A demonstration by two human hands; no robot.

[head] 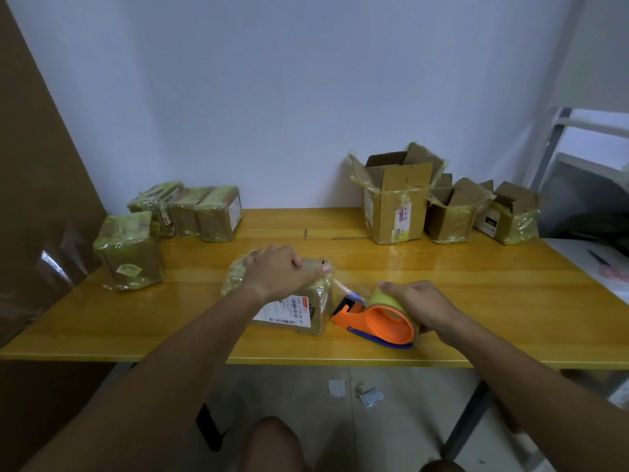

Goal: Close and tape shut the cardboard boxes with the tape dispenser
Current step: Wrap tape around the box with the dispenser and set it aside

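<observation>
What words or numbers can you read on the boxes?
"642 L714-00 411", roughly, on the white shipping label of the box under the left hand; its small print and barcode are too blurred.
The stickers on the tall open box and on the black-sided open box: unreadable.

Taped box mid-table; orange tape dispenser just right, on side.

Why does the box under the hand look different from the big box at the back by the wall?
The box under the left hand is shut and taped; the tall box has its flaps standing open. The near box is low, the back one tall. A hand presses on the near box; nothing touches the tall one. Both are brown cardboard with labels.
</observation>
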